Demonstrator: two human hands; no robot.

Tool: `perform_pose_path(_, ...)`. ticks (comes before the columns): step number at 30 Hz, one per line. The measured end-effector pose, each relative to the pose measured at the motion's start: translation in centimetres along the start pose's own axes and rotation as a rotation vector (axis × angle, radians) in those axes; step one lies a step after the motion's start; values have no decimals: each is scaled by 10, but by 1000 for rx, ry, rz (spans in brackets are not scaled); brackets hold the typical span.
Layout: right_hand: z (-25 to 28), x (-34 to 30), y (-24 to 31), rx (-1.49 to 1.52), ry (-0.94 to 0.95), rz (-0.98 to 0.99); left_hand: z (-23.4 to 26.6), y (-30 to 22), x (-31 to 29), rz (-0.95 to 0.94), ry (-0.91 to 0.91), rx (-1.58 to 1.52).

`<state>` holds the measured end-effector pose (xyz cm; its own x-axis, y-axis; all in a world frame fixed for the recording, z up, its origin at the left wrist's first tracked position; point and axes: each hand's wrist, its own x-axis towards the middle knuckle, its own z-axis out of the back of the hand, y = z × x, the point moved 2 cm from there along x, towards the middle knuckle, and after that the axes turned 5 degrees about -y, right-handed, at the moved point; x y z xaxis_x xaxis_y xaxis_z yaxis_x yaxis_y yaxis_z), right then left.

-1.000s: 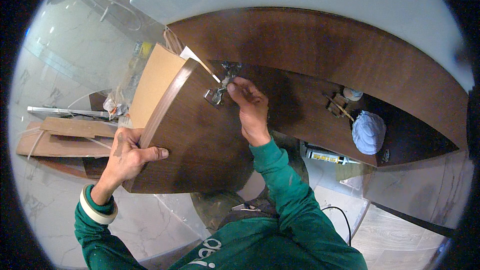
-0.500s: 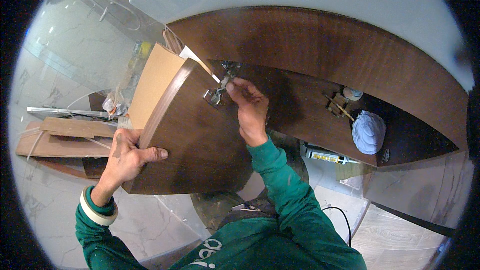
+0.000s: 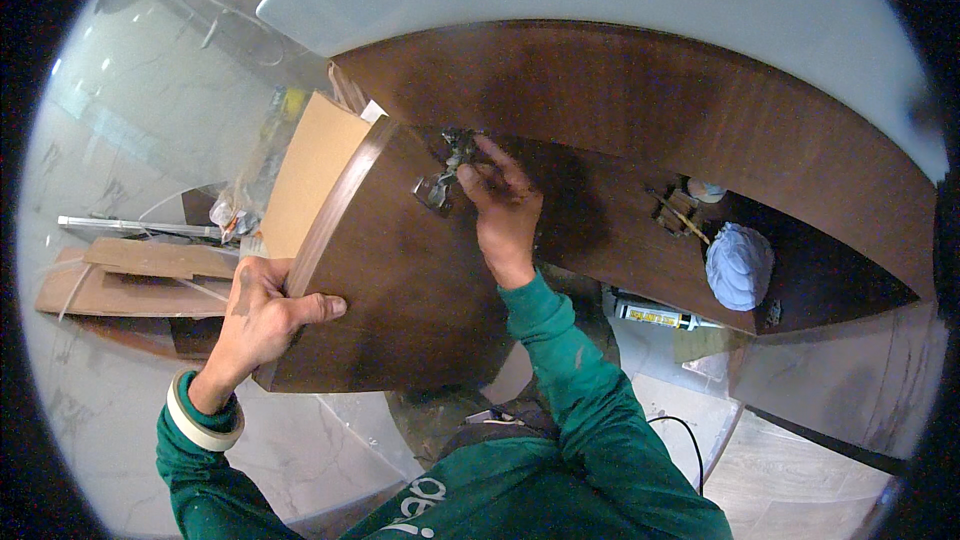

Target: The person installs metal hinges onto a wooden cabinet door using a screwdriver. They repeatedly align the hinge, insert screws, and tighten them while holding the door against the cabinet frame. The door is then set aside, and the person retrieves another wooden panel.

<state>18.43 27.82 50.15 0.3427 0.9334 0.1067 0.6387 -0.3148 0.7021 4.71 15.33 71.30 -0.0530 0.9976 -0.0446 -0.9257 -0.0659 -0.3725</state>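
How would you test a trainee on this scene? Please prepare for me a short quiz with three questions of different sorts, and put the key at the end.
1. Multiple choice: What does the left hand grip?
a) a light-blue bundle
b) the edge of a brown panel
c) a black cable

2. True or false: The cream ring is around the right sleeve.

3. Fill in the missing word: The fingers of the right hand are at a metal ____ by the upper part of the brown panel.

Key:
1. b
2. False; it is around the left sleeve.
3. hinge
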Motion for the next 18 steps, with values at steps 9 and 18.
perform_pose_path(9, -4, -13, -7, -570, 17, 302, 4, 6, 7, 12, -2, -9)
perform_pose_path(18, -2, -13, -5, -444, 34, 294, 1, 10, 5, 76, 44, -73)
